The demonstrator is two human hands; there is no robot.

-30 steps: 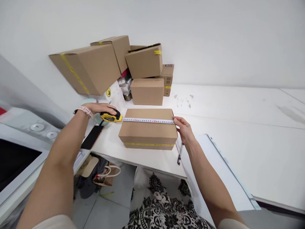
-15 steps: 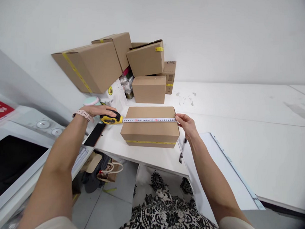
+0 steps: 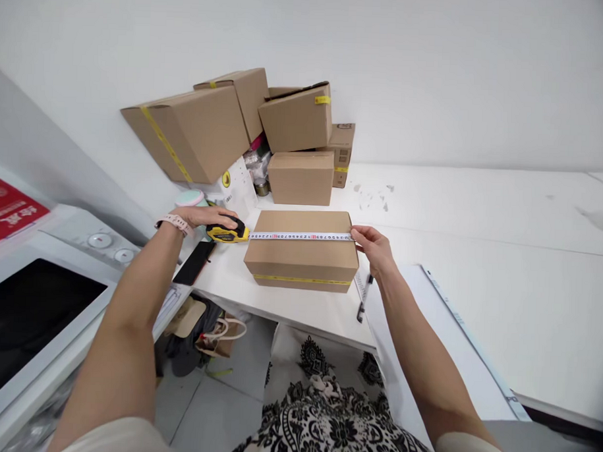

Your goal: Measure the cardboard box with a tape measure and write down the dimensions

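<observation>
While our left hand (image 3: 207, 216) grasps the tape case (image 3: 227, 233) at left of centre, our right hand (image 3: 374, 247) pinches the end of the blade (image 3: 301, 236) at the right edge of the box (image 3: 300, 254), mid-frame. Should that pinch slip, we think the blade could spring back leftward; should the case drift towards the frame's top or bottom, the blade would probably lie askew across the box. A careless push by the right hand might also turn the box
</observation>
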